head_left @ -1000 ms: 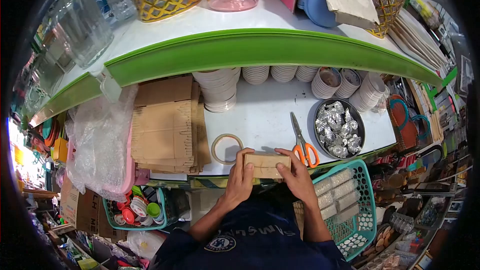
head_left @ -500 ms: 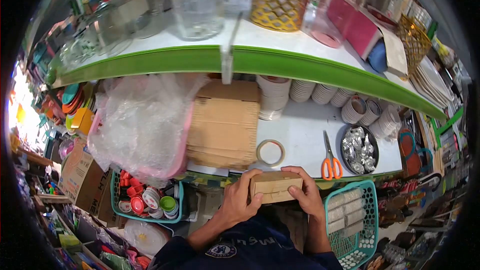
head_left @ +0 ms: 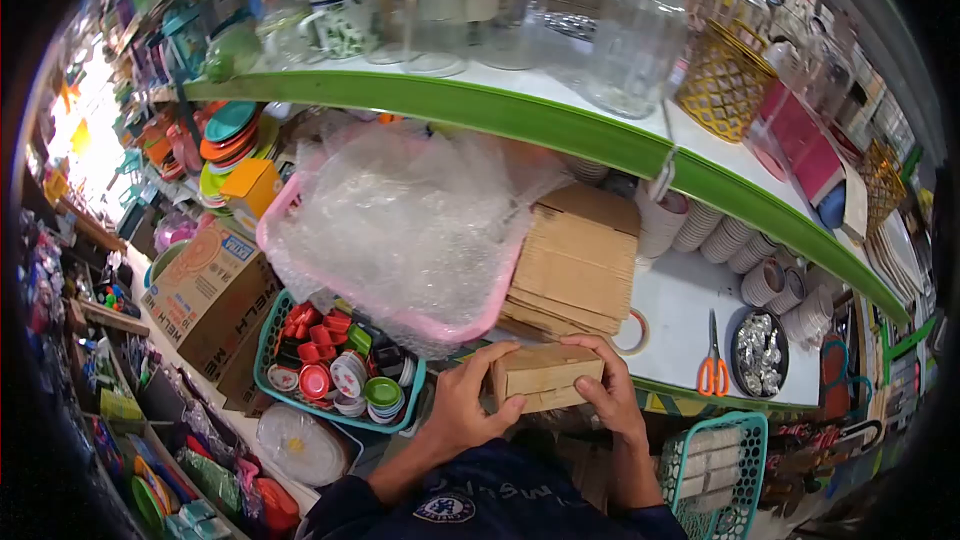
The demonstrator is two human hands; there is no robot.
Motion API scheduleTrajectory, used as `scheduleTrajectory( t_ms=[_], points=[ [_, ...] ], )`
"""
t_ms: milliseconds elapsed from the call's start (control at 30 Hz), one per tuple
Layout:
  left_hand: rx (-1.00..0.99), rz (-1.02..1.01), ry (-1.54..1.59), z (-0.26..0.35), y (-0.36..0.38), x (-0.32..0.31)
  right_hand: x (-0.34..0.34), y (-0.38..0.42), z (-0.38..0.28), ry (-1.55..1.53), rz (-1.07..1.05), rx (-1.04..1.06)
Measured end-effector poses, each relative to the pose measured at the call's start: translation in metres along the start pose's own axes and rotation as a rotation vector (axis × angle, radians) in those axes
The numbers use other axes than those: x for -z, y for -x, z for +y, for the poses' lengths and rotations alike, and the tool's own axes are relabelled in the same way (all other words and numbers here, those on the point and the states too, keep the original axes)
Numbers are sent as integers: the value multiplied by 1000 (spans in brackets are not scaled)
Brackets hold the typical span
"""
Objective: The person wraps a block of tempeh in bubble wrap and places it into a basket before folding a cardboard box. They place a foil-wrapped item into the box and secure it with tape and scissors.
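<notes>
A small brown cardboard box (head_left: 545, 377) is held in front of my body, between both hands. My left hand (head_left: 470, 395) grips its left end, with the thumb along the near lower edge. On the right end, my right hand (head_left: 612, 390) is closed, its thumb pressed on the near face. Just beyond the box lies a stack of flattened cardboard (head_left: 575, 265), with a roll of tape (head_left: 632, 331) partly hidden beside it. Orange-handled scissors (head_left: 713, 372) rest farther right, near a dark bowl (head_left: 741, 365) of silvery foil-like pieces.
A pink basket (head_left: 480, 323) overflows with bubble wrap (head_left: 390, 220). A teal basket (head_left: 400, 427) of small plastic ware stands left, another teal basket (head_left: 762, 460) with wrapped white packs right. The green-edged shelf (head_left: 440, 100) holding glassware overhangs the worktop. Paper-cup stacks (head_left: 700, 230) sit behind.
My view has swung left, so the shelf and worktop items appear farther right and more of the left side shows. Both hands keep the same hold on the box.
</notes>
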State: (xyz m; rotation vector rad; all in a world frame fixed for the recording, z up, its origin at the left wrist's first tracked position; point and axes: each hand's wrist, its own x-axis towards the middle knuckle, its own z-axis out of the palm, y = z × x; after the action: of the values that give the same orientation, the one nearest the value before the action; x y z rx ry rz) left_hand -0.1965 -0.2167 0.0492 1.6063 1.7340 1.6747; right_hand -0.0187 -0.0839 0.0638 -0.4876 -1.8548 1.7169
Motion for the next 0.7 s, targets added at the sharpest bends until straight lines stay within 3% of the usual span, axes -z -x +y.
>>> scheduleTrajectory(
  t_ms=[100, 233, 300, 367, 467, 600, 667, 700],
  points=[
    [108, 35, 46, -1, 4, 20, -16, -13, -1, 2, -24, 5],
    [-39, 174, -225, -14, 3, 53, -30, -28, 3, 5, -13, 20],
    [-127, 331, -629, -27, -6, 75, -35, -34, 8, -130, 34, -6],
    [-54, 405, -790, -15, -39, 96, -43, -43, 9, -168, 29, -20],
    [-111, 317, -924, -38, -55, 122, -50, -55, 10, -123, 22, 12],
    [-6, 219, -809, -52, -66, 140, -52, -66, 2, -98, 3, 15],
    [124, 381, -335, -40, -69, 141, -54, -70, -7, -245, -6, 0],
    [123, 375, -333, -40, -69, 141, -56, -73, -10, -245, 0, 1]
  ],
)
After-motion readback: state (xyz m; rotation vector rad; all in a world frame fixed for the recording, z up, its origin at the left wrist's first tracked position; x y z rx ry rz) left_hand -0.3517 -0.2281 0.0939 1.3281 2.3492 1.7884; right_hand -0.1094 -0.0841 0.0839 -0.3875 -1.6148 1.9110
